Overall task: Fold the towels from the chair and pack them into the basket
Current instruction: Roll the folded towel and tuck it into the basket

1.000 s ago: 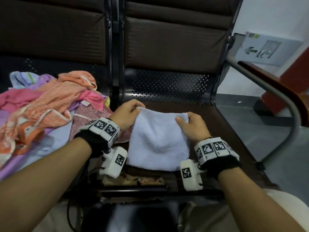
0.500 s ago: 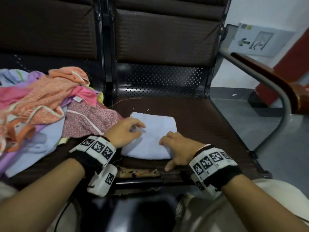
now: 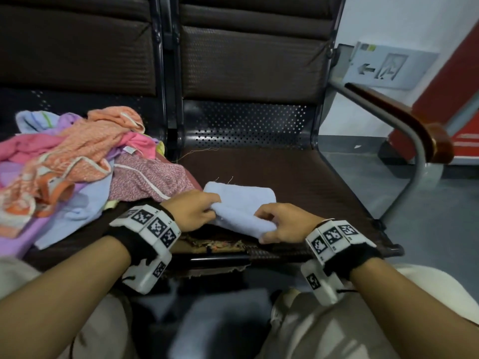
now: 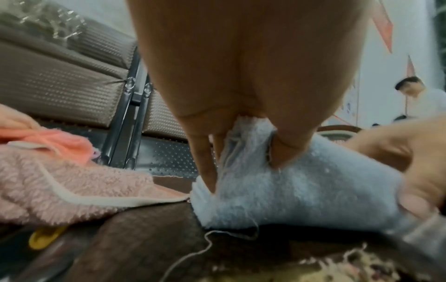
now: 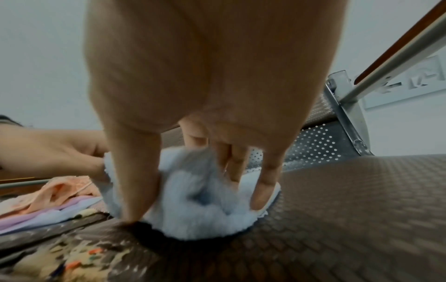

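A small light-blue towel (image 3: 241, 203) lies folded on the brown chair seat (image 3: 298, 182), its near edge lifted. My left hand (image 3: 204, 206) pinches the near left corner between thumb and fingers (image 4: 205, 167); the towel (image 4: 301, 194) bunches under them. My right hand (image 3: 274, 226) grips the near right corner, fingers (image 5: 263, 181) curled round the towel (image 5: 198, 202) with the thumb beneath. A pile of unfolded towels (image 3: 77, 164), orange, pink and lilac, lies on the left seat. No basket is in view.
A metal armrest with a wooden top (image 3: 404, 125) bounds the seat on the right. Padded backrests (image 3: 248, 58) stand behind. The seat's front edge is frayed (image 3: 215, 246). Grey floor (image 3: 427, 224) lies to the right. A person in white (image 4: 422, 99) sits far off.
The towel was laid flat on the seat, folded in half. Both hands have now taken its near corners and are lifting that edge up and forward.
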`<state>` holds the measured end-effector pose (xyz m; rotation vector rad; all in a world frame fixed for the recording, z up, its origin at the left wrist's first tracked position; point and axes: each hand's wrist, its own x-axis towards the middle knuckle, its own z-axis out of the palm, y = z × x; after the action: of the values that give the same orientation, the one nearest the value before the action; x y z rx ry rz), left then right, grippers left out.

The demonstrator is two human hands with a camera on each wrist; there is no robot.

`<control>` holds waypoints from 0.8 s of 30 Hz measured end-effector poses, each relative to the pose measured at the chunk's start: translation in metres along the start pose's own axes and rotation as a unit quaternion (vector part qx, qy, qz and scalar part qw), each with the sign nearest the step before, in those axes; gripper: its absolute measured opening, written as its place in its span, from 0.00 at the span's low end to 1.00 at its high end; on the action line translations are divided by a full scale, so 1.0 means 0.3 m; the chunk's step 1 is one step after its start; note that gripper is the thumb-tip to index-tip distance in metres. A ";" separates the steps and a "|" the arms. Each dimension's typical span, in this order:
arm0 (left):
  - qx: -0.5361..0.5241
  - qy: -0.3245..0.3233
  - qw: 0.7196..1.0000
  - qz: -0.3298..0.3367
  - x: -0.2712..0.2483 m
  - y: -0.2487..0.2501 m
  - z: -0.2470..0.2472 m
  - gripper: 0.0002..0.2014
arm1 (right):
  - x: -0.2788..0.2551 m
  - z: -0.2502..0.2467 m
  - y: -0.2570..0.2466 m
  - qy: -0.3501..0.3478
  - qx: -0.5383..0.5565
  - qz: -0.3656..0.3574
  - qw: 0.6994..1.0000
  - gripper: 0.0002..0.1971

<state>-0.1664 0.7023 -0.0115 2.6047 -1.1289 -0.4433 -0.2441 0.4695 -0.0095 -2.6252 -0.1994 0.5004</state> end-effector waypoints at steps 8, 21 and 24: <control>-0.130 0.007 0.991 -0.009 0.050 -0.034 -0.052 0.05 | 0.083 -0.068 0.021 0.022 0.028 0.030 0.999 0.20; -0.119 -0.021 0.985 -0.124 0.198 -0.174 -0.019 0.19 | 0.337 -0.053 0.131 0.168 0.150 0.196 0.954 0.13; -0.129 -0.043 0.984 -0.117 0.198 -0.183 -0.014 0.21 | 0.333 -0.036 0.126 0.112 0.094 0.247 0.958 0.24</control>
<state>-0.0900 0.6950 -0.0376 2.5143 -0.7315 -0.7069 -0.1457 0.4537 -0.0493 -2.5052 0.5614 0.3526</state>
